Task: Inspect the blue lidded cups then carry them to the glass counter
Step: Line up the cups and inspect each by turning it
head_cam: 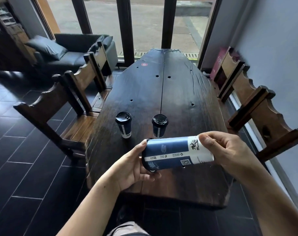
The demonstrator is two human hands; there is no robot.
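A blue and white paper cup (175, 153) with a black lid lies sideways in the air above the near end of the dark wooden table (161, 92). My left hand (133, 167) grips its lidded end, lid pointing left. My right hand (230, 150) holds its white base end. Two more blue cups with black lids stand upright on the table just behind: one on the left (124, 124) and one on the right (159, 125).
Wooden chairs flank the table, two on the left (63, 106) and two on the right (257, 106). A black sofa (71, 48) stands at the back left before tall windows. Dark tiled floor (25, 167) lies to the left.
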